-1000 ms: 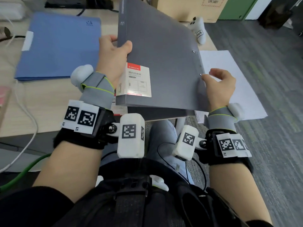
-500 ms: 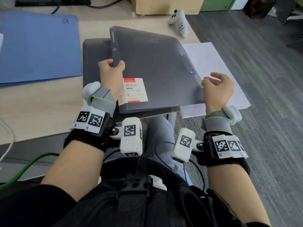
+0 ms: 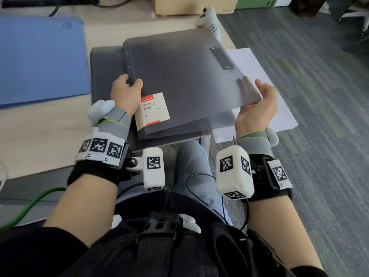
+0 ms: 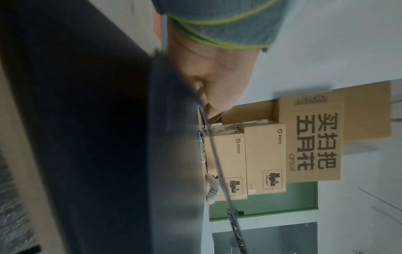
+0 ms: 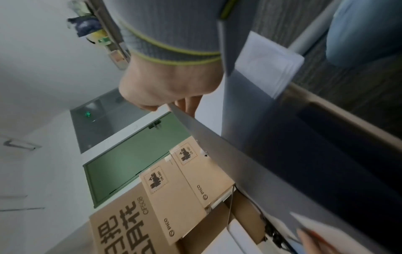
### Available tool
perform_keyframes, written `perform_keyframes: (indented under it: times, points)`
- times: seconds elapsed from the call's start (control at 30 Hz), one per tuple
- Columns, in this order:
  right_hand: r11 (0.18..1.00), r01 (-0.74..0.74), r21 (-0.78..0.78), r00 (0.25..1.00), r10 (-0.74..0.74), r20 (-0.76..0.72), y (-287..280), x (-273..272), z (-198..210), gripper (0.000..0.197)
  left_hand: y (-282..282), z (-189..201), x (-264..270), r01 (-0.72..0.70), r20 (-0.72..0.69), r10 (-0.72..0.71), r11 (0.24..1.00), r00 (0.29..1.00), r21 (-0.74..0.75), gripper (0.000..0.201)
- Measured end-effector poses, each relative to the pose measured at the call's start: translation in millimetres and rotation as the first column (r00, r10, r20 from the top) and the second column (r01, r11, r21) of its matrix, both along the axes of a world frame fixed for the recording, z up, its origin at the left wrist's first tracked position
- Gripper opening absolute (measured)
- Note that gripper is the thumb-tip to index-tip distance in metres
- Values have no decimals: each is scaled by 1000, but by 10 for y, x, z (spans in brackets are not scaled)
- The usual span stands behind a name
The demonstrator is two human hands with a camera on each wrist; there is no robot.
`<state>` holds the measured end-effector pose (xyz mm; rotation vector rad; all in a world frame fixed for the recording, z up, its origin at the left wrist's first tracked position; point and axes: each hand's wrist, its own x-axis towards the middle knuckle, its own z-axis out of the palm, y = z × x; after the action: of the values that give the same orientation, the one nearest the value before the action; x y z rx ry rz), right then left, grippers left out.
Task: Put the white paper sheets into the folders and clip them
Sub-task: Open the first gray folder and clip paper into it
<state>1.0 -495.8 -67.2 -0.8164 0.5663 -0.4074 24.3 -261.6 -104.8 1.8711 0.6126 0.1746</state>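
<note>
Both hands hold a grey folder (image 3: pixel 179 76) near the centre of the head view. At centre left, the left hand (image 3: pixel 124 92) grips the folder's spine edge, thumb curled over the top and fingers hidden beneath. At centre right, the right hand (image 3: pixel 257 104) lifts the translucent front cover by its free edge: its fingers (image 3: pixel 242 80) show as blurred shadows through the cover from underneath, while the thumb lies along the edge. The cover is raised slightly, leaving a gap above the layers below it.

A white and red label (image 3: pixel 152 108) sits on the cover's lower left corner, just beside the left hand. A metal clip bar (image 3: pixel 221 56) shows through the cover toward the upper right. This folder rests on top of another grey folder (image 3: pixel 103 76), whose edge shows to the left. White paper sheets (image 3: pixel 267 76) lie under the folders' right side and jut out past the table edge at centre right.

In the upper left of the frame a blue folder (image 3: pixel 40 56) lies flat on the wooden table (image 3: pixel 40 136), well apart from the hands. A white controller (image 3: pixel 209 21) lies at the top of the frame, just beyond the grey folder's far corner. Cardboard boxes (image 4: pixel 261 154) stand stacked behind it, seen in the left wrist view. Grey carpet (image 3: pixel 319 116) fills the right side.
</note>
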Motion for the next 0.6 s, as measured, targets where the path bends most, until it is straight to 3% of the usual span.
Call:
perform_keyframes:
  times: [0.1,0.27,0.4,0.47,0.5,0.57,0.6]
  points:
    - [992,-41,119,992,26,124,94,24,108,34,8,109,-43,-19,-46,20,1000,999,18,19]
    - [946,-248,211,911,154,382,297,69,237,58,70,108,-35,13,-88,-11,1000,996,22,13]
    - [904,-395,165,867,308,393,464,167,328,26,119,199,-73,44,-115,-47,999,992,-24,7]
    - [919,-393,39,880,363,308,590,158,368,19,141,254,-87,79,-122,-83,996,989,-37,9]
    - [906,-420,-50,865,416,280,647,163,359,27,164,273,-92,106,-133,-113,993,985,-59,13]
    - [883,-448,-138,866,467,179,723,200,359,94,181,300,-106,177,-147,-194,976,970,-123,11]
    - [870,-474,-135,843,493,215,768,203,395,94,186,314,-120,207,-147,-231,965,962,-163,7]
